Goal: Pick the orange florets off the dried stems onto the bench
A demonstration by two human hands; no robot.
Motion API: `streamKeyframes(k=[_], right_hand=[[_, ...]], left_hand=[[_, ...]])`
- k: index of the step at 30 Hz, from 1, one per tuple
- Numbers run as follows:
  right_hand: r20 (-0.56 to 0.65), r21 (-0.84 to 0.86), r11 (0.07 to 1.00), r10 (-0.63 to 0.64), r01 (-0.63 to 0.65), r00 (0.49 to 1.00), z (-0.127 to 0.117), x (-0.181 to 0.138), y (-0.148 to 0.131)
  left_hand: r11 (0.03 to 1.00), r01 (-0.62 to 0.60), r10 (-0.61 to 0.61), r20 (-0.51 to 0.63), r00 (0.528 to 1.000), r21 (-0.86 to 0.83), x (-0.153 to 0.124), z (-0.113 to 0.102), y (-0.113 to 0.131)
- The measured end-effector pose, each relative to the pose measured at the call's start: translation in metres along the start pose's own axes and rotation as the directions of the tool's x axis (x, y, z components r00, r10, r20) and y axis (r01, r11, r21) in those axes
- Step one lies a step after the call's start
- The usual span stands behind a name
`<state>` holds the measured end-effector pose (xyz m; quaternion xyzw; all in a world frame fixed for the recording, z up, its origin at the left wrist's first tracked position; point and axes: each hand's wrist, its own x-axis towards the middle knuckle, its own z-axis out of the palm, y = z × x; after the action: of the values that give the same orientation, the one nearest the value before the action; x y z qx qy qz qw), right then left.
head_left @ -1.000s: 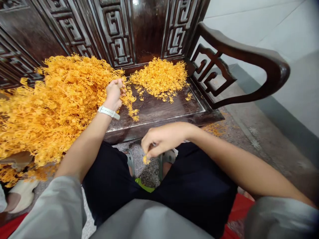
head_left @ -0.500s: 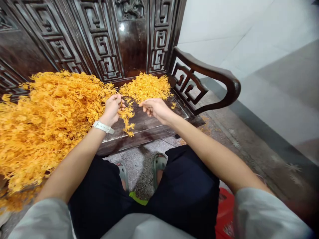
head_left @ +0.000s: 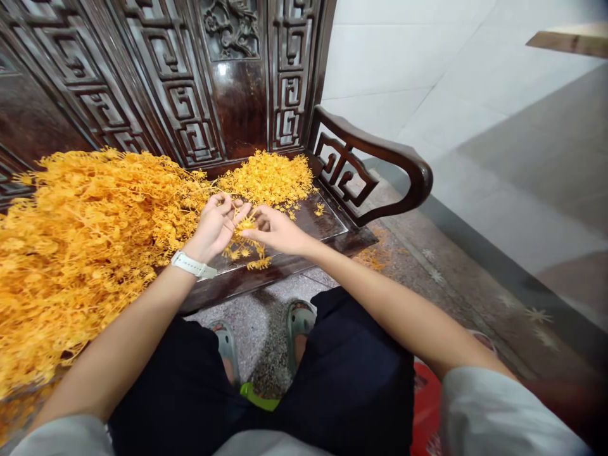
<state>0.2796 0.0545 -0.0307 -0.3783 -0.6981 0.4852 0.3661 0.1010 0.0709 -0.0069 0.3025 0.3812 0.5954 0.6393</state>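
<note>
My left hand (head_left: 211,228), with a pale watch strap on its wrist, pinches the thin stem of a yellow plastic-looking flower sprig (head_left: 259,261). Close beside it, the fingers of my right hand (head_left: 280,233) are closed on a yellow floret of the same sprig. The sprig's lower florets dangle below both hands, over the front of the dark wooden bench (head_left: 308,223). To the left rises a big heap of yellow flower sprigs (head_left: 104,234). Behind my hands, a smaller pile of loose yellow florets (head_left: 270,180) lies on the seat.
A carved backrest (head_left: 242,101) closes off the far side, and a curved armrest (head_left: 399,155) stands at the right. Yellow bits (head_left: 375,256) are scattered on the floor by the bench. Something red (head_left: 425,405) is beside my right leg.
My right hand has come in toward the left hand and now grips the sprig, where before it was apart. The view has shifted slightly.
</note>
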Motion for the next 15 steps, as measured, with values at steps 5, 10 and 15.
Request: streamKeyframes(k=[5,10,15], right_hand=[[-0.112,0.065,0.998,-0.015,0.022,0.994,-0.002,0.003,-0.003],[-0.141,0.121,0.993,0.012,0.006,0.99,-0.016,0.005,-0.02],[0.257,-0.118,0.96,-0.218,0.254,0.942,0.006,-0.019,-0.054]], left_hand=[[1.0,-0.006,0.006,0.04,0.999,0.015,-0.004,0.002,0.009],[0.998,-0.026,0.025,0.011,1.0,0.064,-0.001,-0.002,0.014],[0.995,0.044,-0.039,-0.057,0.998,0.093,0.021,-0.016,0.013]])
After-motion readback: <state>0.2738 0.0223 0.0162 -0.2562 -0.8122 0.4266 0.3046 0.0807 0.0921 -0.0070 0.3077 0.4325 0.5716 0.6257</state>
